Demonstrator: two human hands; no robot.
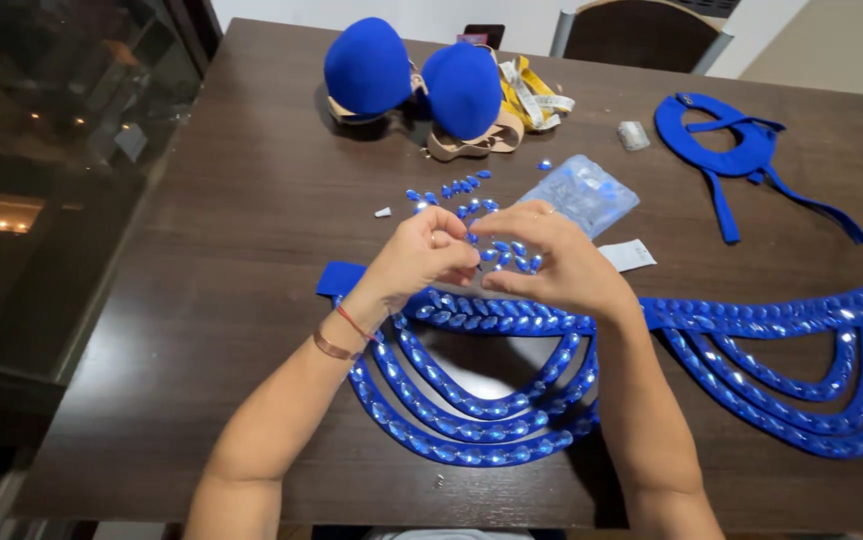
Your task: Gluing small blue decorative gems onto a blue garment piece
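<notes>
— What have your hands got, seen from the head camera?

— My left hand [420,255] and right hand [542,262] meet at the middle of the frame, fingertips pinched nearly closed against each other. Between them sits a small blue gem [472,238], though I cannot tell which hand truly grips it. Both hover just above the top band of the blue beaded piece [472,400].

— How many loops on that piece?

— Three hanging loops below my wrists, all lined with blue stones. A second beaded piece [802,400] lies at the right edge, also with about three loops; the two join along one band.

— And loose stones?

— A scatter of loose blue gems [457,190] just above my fingers, roughly fifteen; too small to count exactly. One clear plastic bag [582,192] lies right of them, one white slip [629,255] below it.

— Further up?

— Two blue padded cups [412,75] at upper centre, one yellow tape measure [532,95] beside them, one blue strap piece [727,150] upper right, all on the dark wooden table [202,300].
</notes>
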